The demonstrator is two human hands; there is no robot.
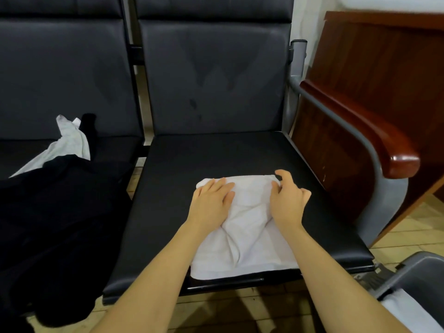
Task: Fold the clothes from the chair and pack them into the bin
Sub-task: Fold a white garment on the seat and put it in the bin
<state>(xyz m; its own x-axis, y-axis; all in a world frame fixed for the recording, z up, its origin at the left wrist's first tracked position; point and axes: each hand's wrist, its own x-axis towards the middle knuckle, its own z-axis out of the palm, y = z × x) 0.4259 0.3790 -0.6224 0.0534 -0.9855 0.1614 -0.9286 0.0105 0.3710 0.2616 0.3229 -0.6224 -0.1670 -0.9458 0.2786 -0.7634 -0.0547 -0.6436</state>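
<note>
Grey plastic bin point(422, 267) and the white cloth inside it point(408, 313), both cut by the right and lower edges. Black garment heap point(60, 212) runs past the left edge. Right hand point(287, 200): grip on white folded cloth point(249, 236) unclear.

At the front edge of the black chair seat point(216, 155) lies a folded white garment point(247, 236), the left hand point(211, 200) flat on it, the right hand point(288, 198) pinching its far corner.

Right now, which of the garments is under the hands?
The white garment on the right seat; the black garment and grey garment lie untouched on the left seat.
</note>
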